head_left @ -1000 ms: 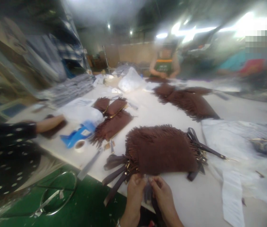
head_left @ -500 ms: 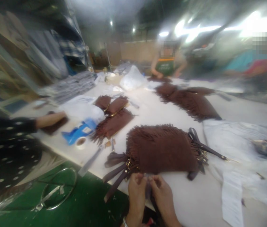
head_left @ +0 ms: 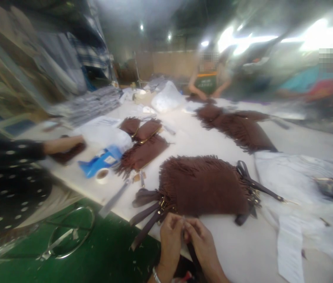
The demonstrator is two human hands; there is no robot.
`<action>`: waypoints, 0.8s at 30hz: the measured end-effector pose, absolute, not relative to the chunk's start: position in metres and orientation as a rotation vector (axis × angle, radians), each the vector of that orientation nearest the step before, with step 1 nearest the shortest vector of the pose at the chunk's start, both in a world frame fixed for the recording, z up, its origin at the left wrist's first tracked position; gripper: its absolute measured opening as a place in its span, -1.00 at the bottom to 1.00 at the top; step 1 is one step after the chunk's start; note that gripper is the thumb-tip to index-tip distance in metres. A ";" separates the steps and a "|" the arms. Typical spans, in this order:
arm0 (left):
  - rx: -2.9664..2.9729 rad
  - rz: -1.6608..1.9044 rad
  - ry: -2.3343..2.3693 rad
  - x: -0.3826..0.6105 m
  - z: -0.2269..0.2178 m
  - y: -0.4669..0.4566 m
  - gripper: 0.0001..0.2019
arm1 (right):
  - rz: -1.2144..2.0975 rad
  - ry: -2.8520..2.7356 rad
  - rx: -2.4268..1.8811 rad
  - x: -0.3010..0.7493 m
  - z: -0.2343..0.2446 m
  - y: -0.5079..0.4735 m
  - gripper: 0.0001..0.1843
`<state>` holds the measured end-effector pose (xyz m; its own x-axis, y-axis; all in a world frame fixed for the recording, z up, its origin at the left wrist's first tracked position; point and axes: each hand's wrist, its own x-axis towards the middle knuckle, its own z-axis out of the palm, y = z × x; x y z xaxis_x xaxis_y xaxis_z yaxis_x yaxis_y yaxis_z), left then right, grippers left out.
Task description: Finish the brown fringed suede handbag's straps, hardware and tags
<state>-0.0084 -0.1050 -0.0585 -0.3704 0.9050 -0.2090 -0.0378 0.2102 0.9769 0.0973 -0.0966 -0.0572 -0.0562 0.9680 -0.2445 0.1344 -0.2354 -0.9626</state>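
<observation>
My left hand (head_left: 171, 234) and my right hand (head_left: 199, 237) meet at the table's near edge, fingertips pinched together. A dark strap (head_left: 194, 257) hangs down from between them, beside my right palm. What the fingertips grip at its upper end is too small and blurred to tell. Just beyond my hands lies a pile of brown fringed bags (head_left: 210, 186). Dark straps with gold-coloured clasps (head_left: 147, 214) spill from its left side, and more dark straps (head_left: 257, 184) stick out to the right.
Further brown fringed pouches (head_left: 144, 151) lie left of centre, near a blue packet (head_left: 101, 160) and a tape roll (head_left: 102, 175). White plastic bags (head_left: 290, 173) cover the right side. A co-worker's arm (head_left: 60, 144) reaches in from the left; another person (head_left: 206, 80) works opposite.
My fingertips have drawn closer together, and the greyish piece visible between them before is now mostly covered. The view has shifted slightly. The co-worker's hand at left still rests on a brown piece.
</observation>
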 end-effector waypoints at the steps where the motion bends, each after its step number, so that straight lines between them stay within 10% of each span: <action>1: 0.838 1.309 1.572 -0.009 -0.058 -0.105 -0.85 | 1.417 -1.223 -1.422 0.098 -0.057 -0.097 -0.64; 24: 0.776 1.244 1.295 -0.026 -0.076 -0.111 -0.75 | 1.315 -1.334 -1.453 0.095 -0.062 -0.093 -0.77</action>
